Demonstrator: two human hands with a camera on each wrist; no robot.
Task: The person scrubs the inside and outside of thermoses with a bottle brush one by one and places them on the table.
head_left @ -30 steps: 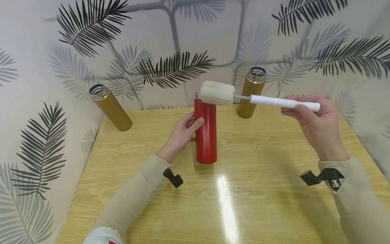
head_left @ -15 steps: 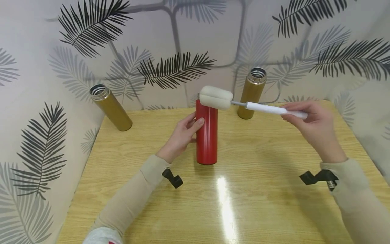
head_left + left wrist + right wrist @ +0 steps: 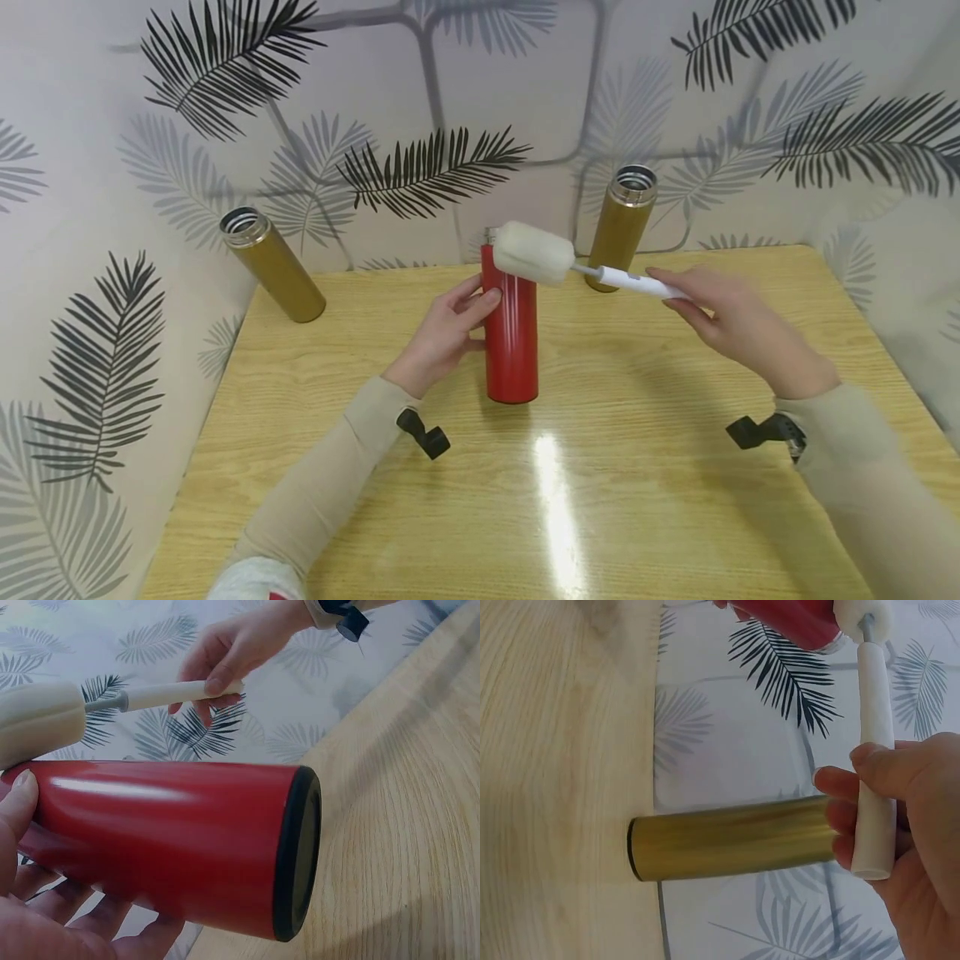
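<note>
My left hand (image 3: 444, 333) grips a red thermos bottle (image 3: 512, 350) round its side, the thumb across the front. In the left wrist view its black-edged base shows and the fingers wrap under the red wall (image 3: 180, 840). A bottle brush (image 3: 536, 252) with a cream sponge head is in my right hand (image 3: 738, 325), which pinches the white handle (image 3: 637, 283) between thumb and fingers. The sponge head overlaps the bottle's upper right side in the head view, hiding part of its metal neck. In the right wrist view the fingers curl round the white handle (image 3: 875, 712).
Two gold thermos bottles, uncapped, stand at the back of the wooden table (image 3: 360, 500): one gold bottle (image 3: 277, 271) on the left, another gold bottle (image 3: 618, 229) on the right, behind the brush. A leaf-patterned wall (image 3: 480, 100) rises behind the table.
The right hand has moved left and a little down, its grip now farther along the handle. The brush has tilted, sponge end higher. The left hand and red bottle have barely shifted.
</note>
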